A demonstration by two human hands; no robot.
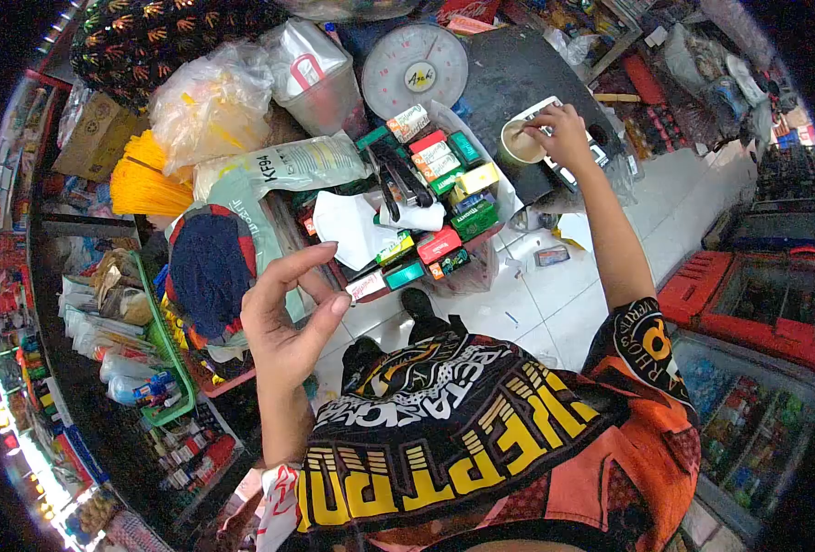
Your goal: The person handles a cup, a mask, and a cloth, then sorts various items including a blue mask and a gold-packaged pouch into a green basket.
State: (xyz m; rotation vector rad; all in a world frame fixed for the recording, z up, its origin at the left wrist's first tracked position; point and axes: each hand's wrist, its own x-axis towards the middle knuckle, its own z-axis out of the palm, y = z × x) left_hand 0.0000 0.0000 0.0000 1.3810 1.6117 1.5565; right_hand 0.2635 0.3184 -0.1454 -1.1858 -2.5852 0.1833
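My left hand [288, 322] is raised in front of my body, thumb and forefinger curved apart with nothing between them. Beyond its fingertips are a white folded face mask [346, 224] and a black stapler [398, 179], lying on a box of small packets. My right hand [562, 136] reaches to a pale cup [522, 153] with light brown contents, on a dark tabletop [510, 69]. Its fingertips are pinched at the cup's right rim. A thin object seems to slant inside the cup, but what the fingers grip is too small to tell.
Colourful cigarette-like packs [440, 247] fill the box between my hands. A round dial scale [415, 69] stands behind it. Left of it lie a sleeve of plastic cups [283, 164], yellow straws or bands [150, 175] and a green-rimmed basket [173, 363]. A red-topped glass case [748, 304] is at right.
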